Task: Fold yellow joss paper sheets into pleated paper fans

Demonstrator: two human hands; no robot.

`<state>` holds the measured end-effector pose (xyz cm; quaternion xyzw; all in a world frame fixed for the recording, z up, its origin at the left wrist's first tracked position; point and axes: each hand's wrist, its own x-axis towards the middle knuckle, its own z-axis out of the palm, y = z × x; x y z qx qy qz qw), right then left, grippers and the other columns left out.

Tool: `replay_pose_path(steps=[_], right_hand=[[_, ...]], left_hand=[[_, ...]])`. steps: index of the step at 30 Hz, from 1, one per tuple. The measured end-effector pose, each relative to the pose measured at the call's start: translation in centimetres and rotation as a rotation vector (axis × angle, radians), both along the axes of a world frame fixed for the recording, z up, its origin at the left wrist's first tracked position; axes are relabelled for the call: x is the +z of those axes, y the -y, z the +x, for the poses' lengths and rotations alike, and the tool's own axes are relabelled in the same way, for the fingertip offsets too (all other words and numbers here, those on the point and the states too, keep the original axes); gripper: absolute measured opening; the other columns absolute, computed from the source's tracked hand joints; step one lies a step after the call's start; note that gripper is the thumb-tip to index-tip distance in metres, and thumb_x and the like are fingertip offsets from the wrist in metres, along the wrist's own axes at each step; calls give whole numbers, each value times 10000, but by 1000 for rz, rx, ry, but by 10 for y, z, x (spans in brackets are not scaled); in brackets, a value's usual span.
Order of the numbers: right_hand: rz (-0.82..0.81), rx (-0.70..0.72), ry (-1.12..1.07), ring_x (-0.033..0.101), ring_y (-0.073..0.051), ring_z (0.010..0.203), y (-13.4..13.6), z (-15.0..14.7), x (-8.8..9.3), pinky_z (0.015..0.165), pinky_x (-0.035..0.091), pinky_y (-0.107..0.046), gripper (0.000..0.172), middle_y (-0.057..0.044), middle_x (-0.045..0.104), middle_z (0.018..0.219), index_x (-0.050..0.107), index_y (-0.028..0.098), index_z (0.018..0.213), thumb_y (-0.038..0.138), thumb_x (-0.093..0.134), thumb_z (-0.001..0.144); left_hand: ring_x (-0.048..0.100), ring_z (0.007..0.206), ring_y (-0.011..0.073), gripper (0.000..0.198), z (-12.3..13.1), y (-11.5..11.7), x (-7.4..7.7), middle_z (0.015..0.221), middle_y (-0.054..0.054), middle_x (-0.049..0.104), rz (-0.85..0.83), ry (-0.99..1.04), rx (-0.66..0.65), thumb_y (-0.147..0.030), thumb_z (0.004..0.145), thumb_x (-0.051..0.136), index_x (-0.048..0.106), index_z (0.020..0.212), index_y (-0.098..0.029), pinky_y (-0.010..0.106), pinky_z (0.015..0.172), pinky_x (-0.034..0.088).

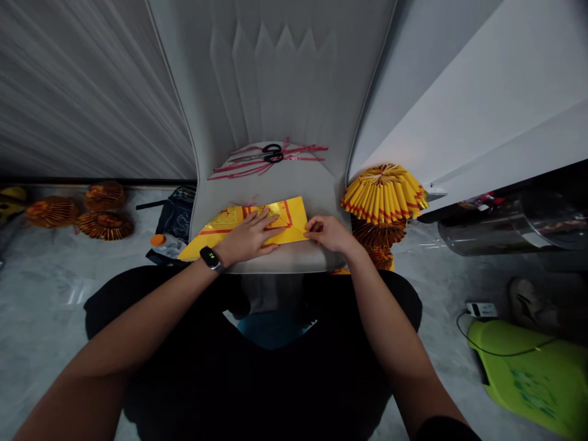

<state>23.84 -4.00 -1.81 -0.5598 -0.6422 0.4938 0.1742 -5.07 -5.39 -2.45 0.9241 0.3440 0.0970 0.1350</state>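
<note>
A sheet of yellow paper (296, 213) with red bands and gold print lies partly folded across the grey chair seat (303, 177). Flat on top of it, fingers spread, rests my left hand (250, 236). My right hand (331, 234) pinches the paper's near right corner between thumb and fingers. Behind the paper, a pair of scissors (273, 153) with black handles lies among several strips of red string (243, 171) on the seat. My left palm hides part of the paper.
Pleated yellow paper fans (384, 193) are stacked right of the chair. More pleated gold pieces (105, 225) sit on the floor at left, near a bottle with an orange cap (158, 240) and a dark bag (177, 211). A green stool (533, 373) stands at right, near someone's shoe (526, 300).
</note>
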Motion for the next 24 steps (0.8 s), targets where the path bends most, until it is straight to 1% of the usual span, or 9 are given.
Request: replay_pose_path(steps=[3, 8, 10, 12, 14, 16, 18, 21, 24], right_hand=[[-17, -3, 4, 547, -127, 554, -1, 2, 0, 552, 398, -266, 98, 45, 607, 655, 634, 211, 833, 212, 728, 806], [16, 29, 0, 541, -134, 582, -1, 4, -3, 582, 406, -271, 87, 42, 599, 669, 627, 215, 847, 204, 704, 807], [36, 61, -24, 557, -143, 613, 0, 5, -2, 610, 420, -277, 77, 32, 615, 693, 637, 216, 867, 253, 695, 833], [56, 88, -46, 566, -149, 644, 1, 5, -1, 631, 426, -281, 152, 24, 628, 720, 651, 214, 883, 350, 712, 853], [81, 98, -33, 558, -148, 657, 2, 4, 0, 642, 420, -281, 224, 28, 623, 731, 657, 210, 888, 404, 753, 829], [99, 95, 4, 542, -141, 651, 3, 3, 0, 645, 407, -279, 211, 38, 607, 725, 657, 206, 889, 359, 772, 800], [93, 89, 23, 533, -137, 643, 2, 2, -1, 642, 400, -275, 155, 43, 598, 719, 660, 203, 893, 290, 749, 801], [69, 84, 20, 543, -134, 641, 1, 4, -2, 639, 408, -271, 113, 40, 609, 727, 673, 197, 904, 239, 727, 815], [115, 97, 76, 575, -143, 652, 3, 4, 3, 644, 438, -278, 91, 25, 636, 734, 700, 187, 919, 212, 728, 836]], left_hand=[[351, 1577, 378, 490, 0, 1, -1, 1616, 149, 511, 2, -7, 3, -471, 1055, 566, 622, 1485, -242, 598, 1273, 299], [402, 1549, 377, 501, 1, 2, -1, 1622, 156, 503, 0, -23, 0, -476, 1064, 548, 616, 1497, -234, 585, 1270, 319], [408, 1545, 378, 502, 2, 2, 0, 1623, 160, 501, -4, -34, 2, -477, 1067, 541, 619, 1496, -229, 588, 1271, 319], [397, 1552, 378, 499, 3, 3, 1, 1630, 162, 492, -8, -52, 6, -468, 1072, 530, 617, 1499, -223, 586, 1280, 309], [375, 1567, 369, 491, 3, 3, 3, 1644, 152, 476, -16, -70, 8, -455, 1076, 519, 616, 1499, -223, 571, 1292, 297], [344, 1585, 355, 498, 0, 2, 5, 1663, 137, 455, -30, -79, 2, -449, 1071, 521, 602, 1506, -223, 548, 1301, 292], [312, 1602, 342, 541, -4, 1, 7, 1685, 137, 423, -50, -88, -17, -432, 1049, 544, 556, 1541, -206, 528, 1307, 288], [276, 1617, 339, 635, -9, 0, 9, 1709, 174, 367, -73, -117, -39, -367, 1003, 574, 474, 1588, -141, 518, 1316, 266], [260, 1621, 348, 647, -9, 1, 10, 1709, 196, 353, -76, -139, -37, -329, 982, 583, 479, 1582, -111, 517, 1323, 242]])
